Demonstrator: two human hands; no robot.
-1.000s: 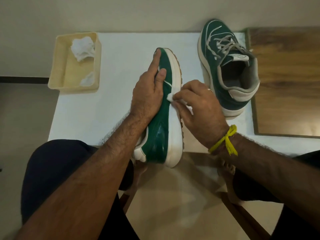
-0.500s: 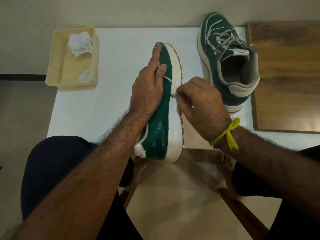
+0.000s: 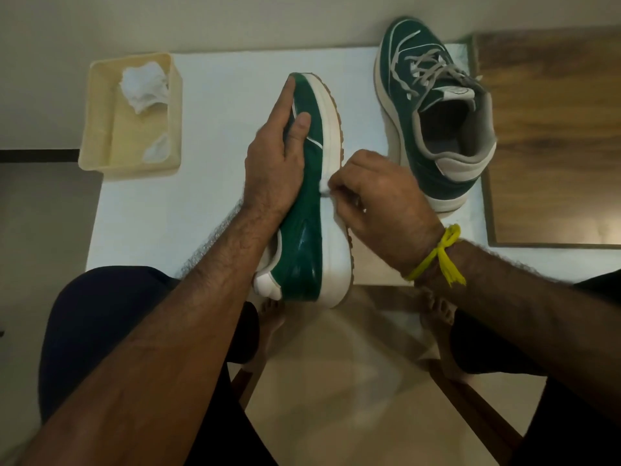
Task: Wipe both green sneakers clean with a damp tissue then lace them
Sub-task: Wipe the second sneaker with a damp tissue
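White table w/ cream tray holding crumpled tissues.

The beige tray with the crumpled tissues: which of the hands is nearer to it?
Left. The left hand grips the tilted sneaker just right of the tray; the right hand rubs a tissue on the sneaker's far side, farther away.
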